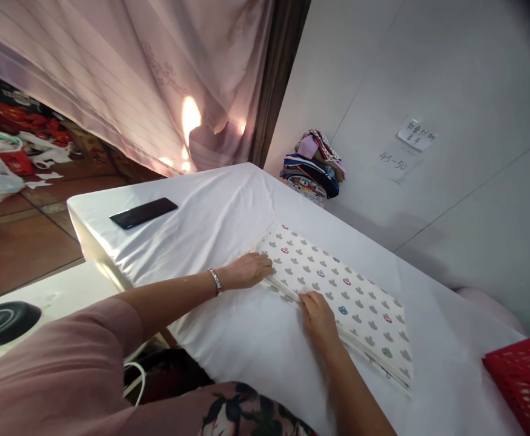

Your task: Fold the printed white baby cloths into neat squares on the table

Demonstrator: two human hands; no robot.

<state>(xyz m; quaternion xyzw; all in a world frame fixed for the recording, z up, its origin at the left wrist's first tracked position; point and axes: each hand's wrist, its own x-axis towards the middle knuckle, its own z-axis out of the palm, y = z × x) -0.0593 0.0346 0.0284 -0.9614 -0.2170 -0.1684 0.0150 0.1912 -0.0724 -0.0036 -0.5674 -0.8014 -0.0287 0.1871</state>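
Observation:
A folded white cloth with grey, red, blue and green mouse-head prints lies flat on the table. Its layers show along the near edge. At the cloth's left corner, my left hand has its fingers curled over the edge. My right hand pinches the near edge, thumb and fingers closed on the layers. A bracelet circles my left wrist.
White fabric covers the table. A black phone lies at its far left. Folded clothes are stacked against the wall. A red basket stands at the right edge. A round black object sits on a lower surface at left.

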